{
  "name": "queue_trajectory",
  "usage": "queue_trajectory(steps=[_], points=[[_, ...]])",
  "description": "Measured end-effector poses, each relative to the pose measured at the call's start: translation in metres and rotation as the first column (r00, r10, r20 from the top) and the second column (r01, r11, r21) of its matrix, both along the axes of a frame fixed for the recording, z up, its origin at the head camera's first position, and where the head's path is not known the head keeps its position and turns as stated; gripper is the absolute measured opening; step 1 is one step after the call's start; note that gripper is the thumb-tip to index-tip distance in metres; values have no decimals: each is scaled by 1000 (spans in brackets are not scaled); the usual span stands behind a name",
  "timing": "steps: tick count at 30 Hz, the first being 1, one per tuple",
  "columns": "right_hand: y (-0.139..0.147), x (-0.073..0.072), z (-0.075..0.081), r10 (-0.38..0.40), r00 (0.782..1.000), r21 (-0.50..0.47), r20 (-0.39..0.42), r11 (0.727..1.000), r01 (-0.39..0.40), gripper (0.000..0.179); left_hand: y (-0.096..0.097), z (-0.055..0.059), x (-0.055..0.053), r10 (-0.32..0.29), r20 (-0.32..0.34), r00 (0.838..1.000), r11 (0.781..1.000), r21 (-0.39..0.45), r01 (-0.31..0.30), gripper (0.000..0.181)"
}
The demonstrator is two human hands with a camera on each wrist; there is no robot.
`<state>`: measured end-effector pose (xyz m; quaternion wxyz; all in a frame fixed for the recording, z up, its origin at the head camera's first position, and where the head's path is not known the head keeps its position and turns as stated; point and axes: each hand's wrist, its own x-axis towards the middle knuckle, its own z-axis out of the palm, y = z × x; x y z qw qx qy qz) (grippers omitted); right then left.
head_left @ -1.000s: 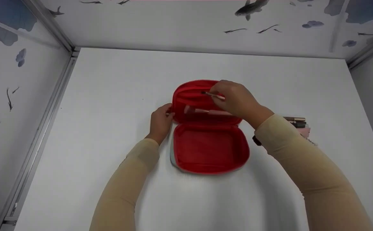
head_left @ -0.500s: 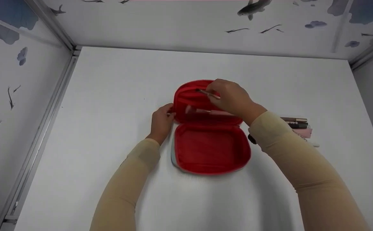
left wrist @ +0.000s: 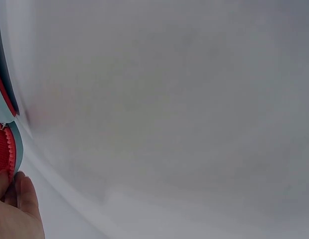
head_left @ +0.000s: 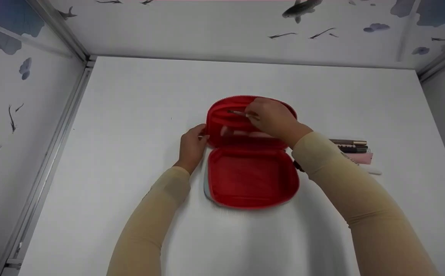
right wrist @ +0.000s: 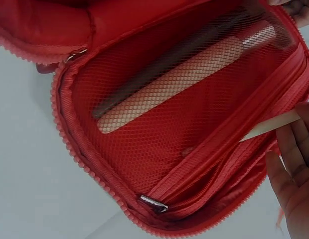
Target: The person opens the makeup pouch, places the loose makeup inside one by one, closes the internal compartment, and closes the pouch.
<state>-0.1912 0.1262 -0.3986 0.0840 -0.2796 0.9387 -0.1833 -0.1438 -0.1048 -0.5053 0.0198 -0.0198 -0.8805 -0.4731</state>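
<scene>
A red-lined zip case [head_left: 253, 176] lies unfolded on the table, its lid raised at the back. My left hand [head_left: 192, 145] pinches the lid's left edge; in the left wrist view its fingertips [left wrist: 28, 191] meet the zipper rim. With bent fingers, my right hand [head_left: 274, 115] holds a thin makeup brush [head_left: 236, 112] over the lid, bristles to the left. In the right wrist view the brush's pale handle [right wrist: 269, 125] reaches the unzipped slit of the mesh pocket [right wrist: 139, 154]. Behind the mesh lie a larger pink-handled brush [right wrist: 174, 84] and a dark strip, perhaps a shadow.
Right of the case, partly behind my right sleeve, lie a brown pencil with a gold end [head_left: 354, 142], a dark pencil [head_left: 354, 150], a pink item [head_left: 360, 158] and a white stick [head_left: 374, 171]. Patterned panels [head_left: 207, 34] border the white table [head_left: 138, 96].
My right hand has shifted left along the lid with the thin brush, and slightly down at the end. More of the items at right shows. My left hand keeps its place.
</scene>
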Motion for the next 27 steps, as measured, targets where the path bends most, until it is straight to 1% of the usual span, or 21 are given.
queue_trajectory(steps=[5,9,17,21,27], points=[[3,-2,-5,23,1000,25,-15,999,-22,19,-1,-3,1,-2,-56,998,1000,10,3,30],[5,-4,-6,14,1000,66,-6,998,-13,20,-1,-3,1,-3,-69,998,1000,16,4,30],[8,-5,-6,-3,1000,148,31,989,-2,22,-1,-3,0,1,-46,999,1000,23,0,30],[7,-5,-5,-6,998,188,56,982,-5,20,0,-3,0,3,-34,999,1000,27,-2,31],[4,-6,-4,8,999,249,52,968,-21,16,1,-1,1,8,0,1000,1000,14,-8,33]])
